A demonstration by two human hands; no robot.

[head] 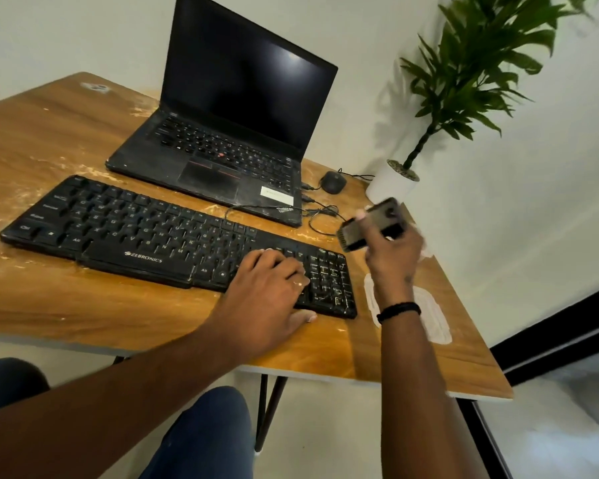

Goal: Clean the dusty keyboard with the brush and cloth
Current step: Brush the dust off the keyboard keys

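keyboard: black, flat on the wooden table in front of the laptop; long axis runs left-far to right-near; numpad end nearest both hands
left hand: fingers straight, pressing flat on the keys just left of the numpad; looks like it steadies the board
right hand: fingers curled round the brush, held in the air, clear of the keys; blurred
brush: just right of and above the numpad end; bristle side hard to tell through blur
cloth: white, on the table right of the keyboard, under the right wrist; untouched
key relation: keyboard lies left of and below the brush; right hand is the nearer; sweep likely starts at the numpad and goes leftward along the long axis
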